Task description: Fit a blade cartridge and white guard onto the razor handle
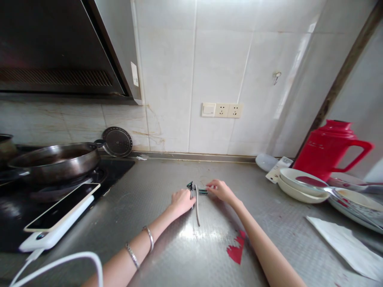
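My left hand (181,200) is closed around a small dark object with a green part (190,185), whose kind I cannot make out. Just right of those fingers, a short grey cord (197,211) runs toward me over the steel counter. A small dark, greenish strip (203,191) lies between the cord and my right hand (220,190). The right fingertips are pinched together at the strip's right end. Whether the strip joins the object in my left hand is too small to tell.
A metal pan (56,163) sits on the stove at left, near a phone (62,209) on a white power bank (58,229) with a cable. Stacked bowls (299,193), a red thermos jug (324,149) and a white paper (344,243) stand or lie right. A torn red patch (237,249) is nearer me.
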{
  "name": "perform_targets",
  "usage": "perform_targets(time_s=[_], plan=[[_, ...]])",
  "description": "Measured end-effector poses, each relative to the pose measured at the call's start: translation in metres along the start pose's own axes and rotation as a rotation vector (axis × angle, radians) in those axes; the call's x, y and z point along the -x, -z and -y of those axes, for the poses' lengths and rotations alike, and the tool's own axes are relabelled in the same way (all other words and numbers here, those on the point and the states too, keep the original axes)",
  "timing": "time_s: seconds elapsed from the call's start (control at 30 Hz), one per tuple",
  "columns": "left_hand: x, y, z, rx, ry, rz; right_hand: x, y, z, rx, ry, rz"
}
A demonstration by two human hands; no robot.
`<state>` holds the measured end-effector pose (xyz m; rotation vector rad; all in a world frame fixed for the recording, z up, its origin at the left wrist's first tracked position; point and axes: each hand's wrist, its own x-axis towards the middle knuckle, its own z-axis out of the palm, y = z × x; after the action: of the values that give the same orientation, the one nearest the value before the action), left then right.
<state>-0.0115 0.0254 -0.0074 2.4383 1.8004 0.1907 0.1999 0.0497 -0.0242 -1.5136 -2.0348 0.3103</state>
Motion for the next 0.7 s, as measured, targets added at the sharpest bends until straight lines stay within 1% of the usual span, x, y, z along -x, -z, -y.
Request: perform_targets(time_s=[0.17, 0.3, 0.37, 0.43, 0.57, 0.7], plan=[[0.001, 0.001, -0.003, -0.008, 0.022, -0.014, -0.001, 0.000, 0.004, -0.008, 0.004, -0.027], [0.001, 0.005, -0.004, 0.011, 0.039, -0.040, -0.003, -0.002, 0.013, -0.088, -0.014, -0.068], [0.001, 0.006, -0.004, 0.031, 0.053, -0.062, -0.004, -0.006, 0.022, -0.184, -0.072, -0.088], [0.000, 0.008, -0.004, 0.055, 0.058, -0.089, -0.006, -0.012, 0.031, -0.333, -0.166, -0.078], [0.003, 0.009, -0.009, 0.079, 0.008, -0.170, -0.009, -0.023, 0.050, -0.654, -0.357, -0.050], [0.009, 0.010, -0.015, 0.093, -0.058, -0.220, -0.009, -0.027, 0.065, -0.799, -0.452, -0.073]])
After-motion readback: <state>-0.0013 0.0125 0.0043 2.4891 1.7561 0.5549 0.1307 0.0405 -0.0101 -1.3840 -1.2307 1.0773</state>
